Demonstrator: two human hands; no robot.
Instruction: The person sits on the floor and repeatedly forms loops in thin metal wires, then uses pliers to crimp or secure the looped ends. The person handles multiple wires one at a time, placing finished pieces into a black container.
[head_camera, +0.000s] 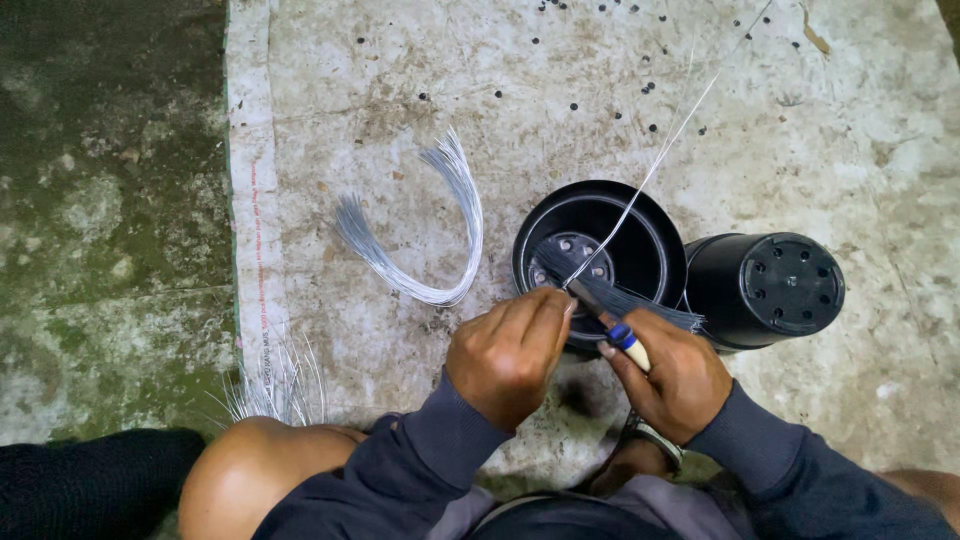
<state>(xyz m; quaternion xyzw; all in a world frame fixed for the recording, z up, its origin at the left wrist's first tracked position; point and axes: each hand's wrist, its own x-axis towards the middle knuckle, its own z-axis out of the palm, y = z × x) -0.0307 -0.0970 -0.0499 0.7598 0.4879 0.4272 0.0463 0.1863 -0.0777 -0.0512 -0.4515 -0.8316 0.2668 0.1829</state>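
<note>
My left hand (508, 352) pinches a long thin silver wire (655, 165) at the rim of an upright black plastic pot (655, 245). The wire runs from my fingers up and to the right across the mat. My right hand (672, 378) grips a tool with a blue and cream handle (626, 340), its tip meeting the wire beside my left fingers. A short bundle of grey wires (640, 302) lies across the pot's rim under my hands. A second black pot (765, 288), lying with its holed bottom facing up, touches the first on its right.
A curved bundle of silver wires (440, 240) lies on the dirty white woven mat (850, 150) left of the pots. More wire ends (272, 385) fan out near my bare knee (250, 475). Small black dots scatter across the mat's top. Mossy concrete floor (110, 200) lies to the left.
</note>
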